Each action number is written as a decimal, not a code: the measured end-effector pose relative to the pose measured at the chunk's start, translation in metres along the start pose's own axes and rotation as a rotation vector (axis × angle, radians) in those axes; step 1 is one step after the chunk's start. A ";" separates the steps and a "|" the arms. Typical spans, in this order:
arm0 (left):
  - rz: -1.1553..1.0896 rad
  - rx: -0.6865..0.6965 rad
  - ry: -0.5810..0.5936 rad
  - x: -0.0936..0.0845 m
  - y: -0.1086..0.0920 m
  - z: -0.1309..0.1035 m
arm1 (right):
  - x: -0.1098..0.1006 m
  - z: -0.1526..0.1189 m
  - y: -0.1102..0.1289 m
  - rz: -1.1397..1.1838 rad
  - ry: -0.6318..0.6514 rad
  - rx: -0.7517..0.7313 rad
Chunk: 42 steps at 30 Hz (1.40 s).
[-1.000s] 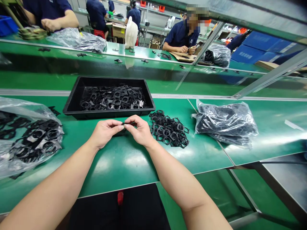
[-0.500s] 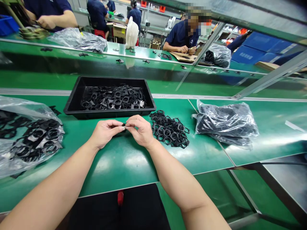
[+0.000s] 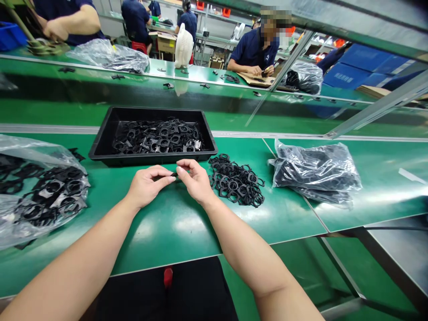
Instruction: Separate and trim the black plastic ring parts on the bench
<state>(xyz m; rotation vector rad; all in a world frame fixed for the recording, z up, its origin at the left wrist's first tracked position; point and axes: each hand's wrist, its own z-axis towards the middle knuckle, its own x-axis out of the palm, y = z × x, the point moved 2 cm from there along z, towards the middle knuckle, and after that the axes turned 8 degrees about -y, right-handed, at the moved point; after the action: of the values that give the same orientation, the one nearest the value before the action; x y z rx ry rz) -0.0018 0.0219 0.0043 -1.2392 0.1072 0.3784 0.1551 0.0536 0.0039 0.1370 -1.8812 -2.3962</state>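
Note:
In front of the black tray [image 3: 154, 158], my two hands meet fingertip to fingertip. My left hand [image 3: 147, 186] is closed in a pinch, and my right hand [image 3: 196, 182] is closed opposite it. Between the fingertips a small dark bit of a black plastic part [image 3: 174, 174] shows; the fingers hide most of it. Just right of my right hand lies a pile of black plastic ring-shaped parts [image 3: 236, 180]. The tray behind my hands holds many similar black parts [image 3: 163, 136], some with shiny metallic-looking pieces.
An open clear bag [image 3: 50, 191] of black parts lies at the left. Filled plastic bags [image 3: 314, 171] lie at the right. Beyond the tray runs a sunken green strip [image 3: 234, 107]; co-workers sit behind it. A slanted metal post [image 3: 377, 107] stands at right.
The fingertips of my right hand have shifted and loosened slightly around the small part, and less of it shows. My left hand stays nearly in place.

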 end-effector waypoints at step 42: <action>0.104 -0.101 -0.628 -0.066 -0.014 0.037 | -0.026 0.010 -0.004 -0.675 -0.260 -0.181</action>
<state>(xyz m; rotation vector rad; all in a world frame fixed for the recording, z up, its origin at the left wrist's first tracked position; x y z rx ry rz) -0.0628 0.0384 0.0479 -1.1655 -0.3914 0.8541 0.1796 0.0676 0.0025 0.5510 -1.9314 -3.1433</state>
